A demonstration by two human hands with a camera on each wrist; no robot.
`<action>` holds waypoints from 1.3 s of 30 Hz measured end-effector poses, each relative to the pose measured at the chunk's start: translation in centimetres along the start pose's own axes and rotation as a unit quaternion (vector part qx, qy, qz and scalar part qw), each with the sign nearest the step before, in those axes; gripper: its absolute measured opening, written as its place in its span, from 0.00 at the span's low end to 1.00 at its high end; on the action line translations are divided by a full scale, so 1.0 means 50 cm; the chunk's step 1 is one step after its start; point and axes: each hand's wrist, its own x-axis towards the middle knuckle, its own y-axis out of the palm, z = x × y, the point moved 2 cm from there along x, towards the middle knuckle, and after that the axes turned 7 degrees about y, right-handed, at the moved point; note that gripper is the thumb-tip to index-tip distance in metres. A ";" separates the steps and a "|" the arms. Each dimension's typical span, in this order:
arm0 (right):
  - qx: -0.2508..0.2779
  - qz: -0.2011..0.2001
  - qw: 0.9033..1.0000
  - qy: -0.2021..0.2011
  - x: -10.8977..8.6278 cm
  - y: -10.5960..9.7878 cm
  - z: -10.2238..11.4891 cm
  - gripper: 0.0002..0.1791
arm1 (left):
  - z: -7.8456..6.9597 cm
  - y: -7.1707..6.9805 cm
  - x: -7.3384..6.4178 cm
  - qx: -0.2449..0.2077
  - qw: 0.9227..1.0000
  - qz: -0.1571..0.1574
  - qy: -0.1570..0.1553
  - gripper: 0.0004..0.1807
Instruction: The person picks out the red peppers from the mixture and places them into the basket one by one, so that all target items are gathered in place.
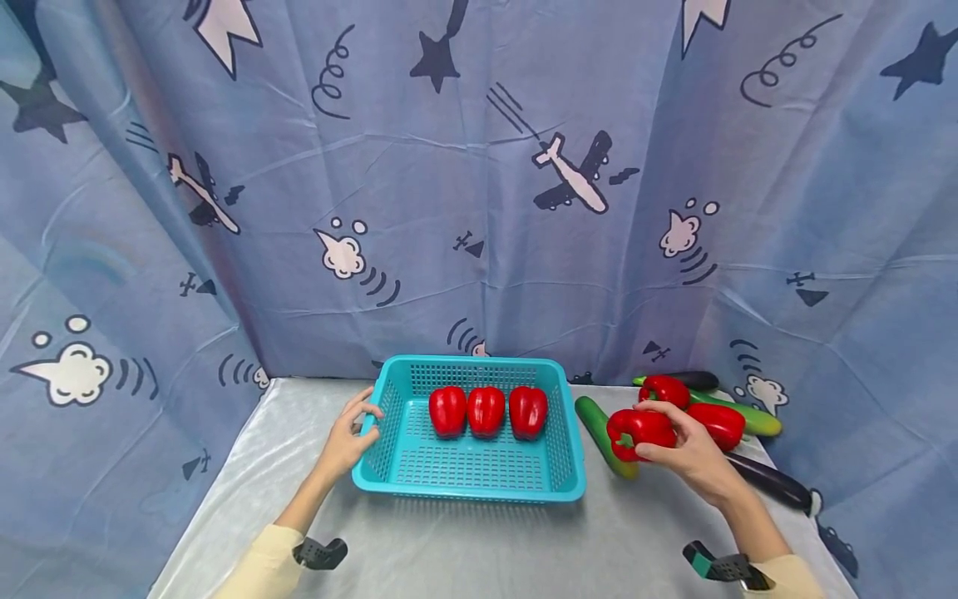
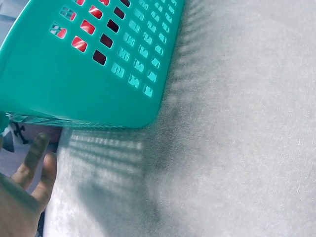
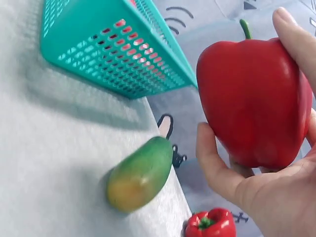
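The red pepper (image 1: pixel 639 433) sits in the right hand (image 1: pixel 698 456), and we see the thumb and fingers curled around its sides, spread only as far as its width. We find it lifted clear of the table (image 1: pixel 464 549), to the right of the basket, with its green stem pointing away from the palm. We see the left hand (image 1: pixel 347 441) at the basket's left rim, fingers spread and loosely bent; we cannot tell how firmly they touch it.

Just beside the raised pepper we see a cucumber (image 1: pixel 595 422), green with a yellowish end. Beyond the right hand we make out a second pepper (image 1: pixel 664 389) and a third pepper (image 1: pixel 717 425), a longer cucumber (image 1: pixel 758 419), a dark eggplant (image 1: pixel 771 480) and another eggplant (image 1: pixel 698 380) at the back.

Between the hands we see the blue basket (image 1: pixel 471 495), holding three peppers (image 1: pixel 486 411) in a row toward its back. Behind everything we see a blue curtain (image 1: pixel 449 274) printed with planes and stars.
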 end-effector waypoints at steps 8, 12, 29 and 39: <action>0.001 0.008 1.000 -0.012 0.028 0.033 0.022 0.37 | 0.005 0.000 -0.002 0.000 1.000 -0.005 0.001 0.10; 0.001 0.020 1.000 -0.023 0.044 0.054 0.029 0.35 | -0.008 0.002 -0.001 0.005 1.000 -0.014 0.006 0.11; 0.033 0.080 0.993 -0.075 0.090 0.146 0.068 0.31 | -0.107 -0.008 -0.003 0.005 1.000 -0.001 -0.003 0.11; 0.068 0.098 0.991 -0.067 0.112 0.188 0.082 0.28 | -0.087 -0.004 -0.001 0.008 1.000 -0.008 0.000 0.11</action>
